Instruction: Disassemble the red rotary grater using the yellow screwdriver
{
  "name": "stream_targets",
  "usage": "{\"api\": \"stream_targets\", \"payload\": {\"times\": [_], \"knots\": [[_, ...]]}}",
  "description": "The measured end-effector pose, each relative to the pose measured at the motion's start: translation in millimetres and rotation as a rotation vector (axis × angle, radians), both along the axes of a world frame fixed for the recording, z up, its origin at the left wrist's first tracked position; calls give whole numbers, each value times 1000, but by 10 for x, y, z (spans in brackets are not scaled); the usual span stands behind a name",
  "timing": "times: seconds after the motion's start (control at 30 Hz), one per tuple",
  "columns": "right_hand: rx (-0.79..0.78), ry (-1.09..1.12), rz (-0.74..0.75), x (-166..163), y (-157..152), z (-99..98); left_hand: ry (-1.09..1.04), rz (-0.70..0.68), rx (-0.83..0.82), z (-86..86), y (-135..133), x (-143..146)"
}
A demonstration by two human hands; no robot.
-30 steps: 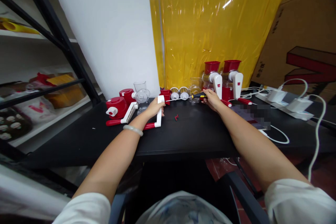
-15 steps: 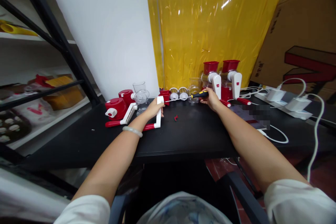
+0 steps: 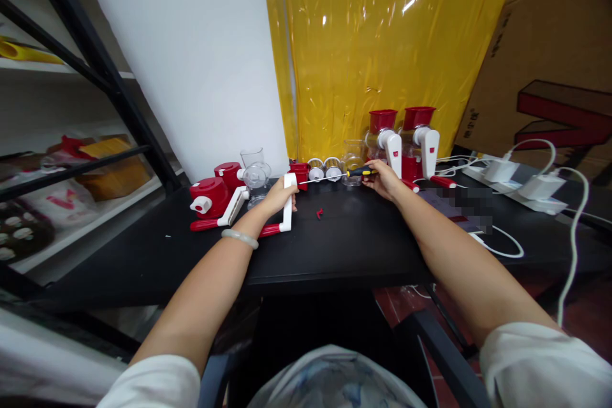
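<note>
Head camera: above the black worktop, the left hand grips a white plastic crank with a red handle; the right hand grips a black-and-yellow-handled screwdriver, its shaft reaching the crank's upper end. Beyond, two flared red plastic hoppers stand upright, contents hidden.

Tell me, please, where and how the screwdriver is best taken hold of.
I would grip the screwdriver by its black-and-yellow handle, coming from the right, where the right hand holds it. That thick handle forms the right end, whereas the thin metal shaft points left, towards the upper end of the white-armed crank in the left hand.
</note>
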State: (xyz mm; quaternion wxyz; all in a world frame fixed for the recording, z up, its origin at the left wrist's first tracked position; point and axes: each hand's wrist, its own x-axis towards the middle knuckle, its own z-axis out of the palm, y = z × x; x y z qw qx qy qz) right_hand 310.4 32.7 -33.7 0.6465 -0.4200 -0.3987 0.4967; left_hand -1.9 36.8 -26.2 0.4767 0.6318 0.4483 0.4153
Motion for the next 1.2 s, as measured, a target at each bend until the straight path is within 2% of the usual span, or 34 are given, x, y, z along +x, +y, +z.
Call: {"api": "stream_targets", "payload": {"times": [0.13,0.23,0.33,0.67,0.77,0.97,1.2], "knots": [[-29,-20,10,36,44,-25,5,6,-8,0,2,4],[-65,-90,-54,40,96,-62,13,-2,11,12,-13,9],[-31,-132,-101,26,112,-90,20,9,-15,28,-35,14],[-27,34,3,-1,-2,-10,30,12,-8,36,-73,15],[-30,10,23,10,31,-24,33,7,3,45,-82,21],[-42,-159,-112,22,109,-98,25,15,-14,52,-85,17],[7,-1,-42,1,61,-54,26,5,-14,25,-63,20]]}}
